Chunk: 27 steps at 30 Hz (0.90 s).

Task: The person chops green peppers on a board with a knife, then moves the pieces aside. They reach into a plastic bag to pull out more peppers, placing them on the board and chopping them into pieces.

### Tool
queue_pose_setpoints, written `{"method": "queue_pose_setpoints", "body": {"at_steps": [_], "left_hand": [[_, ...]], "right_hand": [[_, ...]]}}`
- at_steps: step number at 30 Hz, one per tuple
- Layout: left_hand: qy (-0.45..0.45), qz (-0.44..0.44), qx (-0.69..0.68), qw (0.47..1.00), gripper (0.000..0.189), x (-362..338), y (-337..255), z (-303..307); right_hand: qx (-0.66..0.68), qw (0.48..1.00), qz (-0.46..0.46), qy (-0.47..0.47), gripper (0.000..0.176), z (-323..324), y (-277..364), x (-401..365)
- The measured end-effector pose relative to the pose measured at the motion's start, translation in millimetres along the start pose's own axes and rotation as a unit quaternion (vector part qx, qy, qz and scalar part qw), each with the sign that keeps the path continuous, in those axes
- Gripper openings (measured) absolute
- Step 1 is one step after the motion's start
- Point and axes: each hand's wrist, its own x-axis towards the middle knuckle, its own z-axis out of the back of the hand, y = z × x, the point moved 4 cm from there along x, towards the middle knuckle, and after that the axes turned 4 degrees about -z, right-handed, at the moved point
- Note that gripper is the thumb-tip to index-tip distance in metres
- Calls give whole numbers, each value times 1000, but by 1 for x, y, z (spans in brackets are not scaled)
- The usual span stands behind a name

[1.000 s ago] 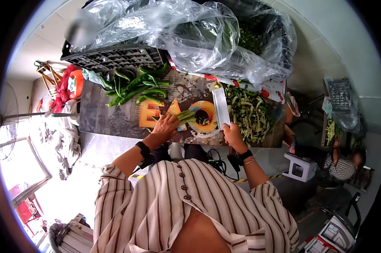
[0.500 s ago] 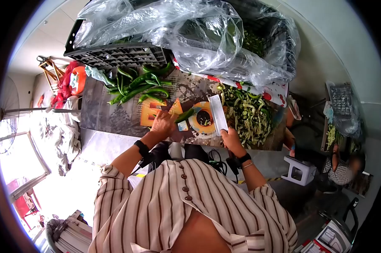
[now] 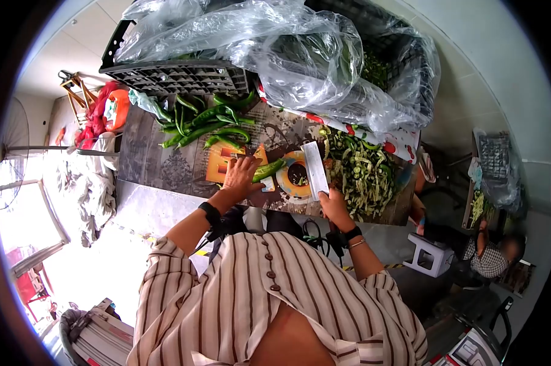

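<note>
My left hand (image 3: 240, 175) lies over a long green pepper (image 3: 268, 170) on the table, its fingers bent across the stem half while the tip points right. In my right hand (image 3: 332, 204) is the handle of a cleaver (image 3: 314, 168), its broad pale blade pointing away from me. The blade stands between the whole pepper and a heap of sliced green peppers (image 3: 362, 174) on the right. Several whole green peppers (image 3: 205, 120) lie in a pile beyond my left hand. The handle itself is mostly hidden by my fingers.
A black plastic crate (image 3: 178, 77) and clear plastic sheeting (image 3: 306, 55) stand along the table's (image 3: 147, 161) far side. An orange bag (image 3: 119, 110) hangs at the left. At the right are a white stool (image 3: 431, 255) and another person (image 3: 487, 259).
My left hand's fingers have spread and reached a little further forward over the pepper. The cleaver stays at nearly the same spot. The whole view has shifted slightly.
</note>
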Motion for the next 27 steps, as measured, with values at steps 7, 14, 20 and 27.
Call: {"method": "queue_pose_setpoints", "body": {"at_steps": [7, 14, 20, 27], "left_hand": [[42, 13, 1, 999, 48, 11, 1, -15], [48, 37, -34, 998, 31, 4, 17, -21], [96, 1, 4, 995, 32, -6, 21, -12], [116, 209, -182, 954, 38, 5, 26, 6]], "right_hand": [[12, 999, -16, 31, 27, -1, 16, 3], [83, 996, -16, 14, 29, 2, 1, 8], [56, 998, -13, 7, 30, 1, -3, 13], [45, 998, -37, 29, 21, 0, -8, 16]]}}
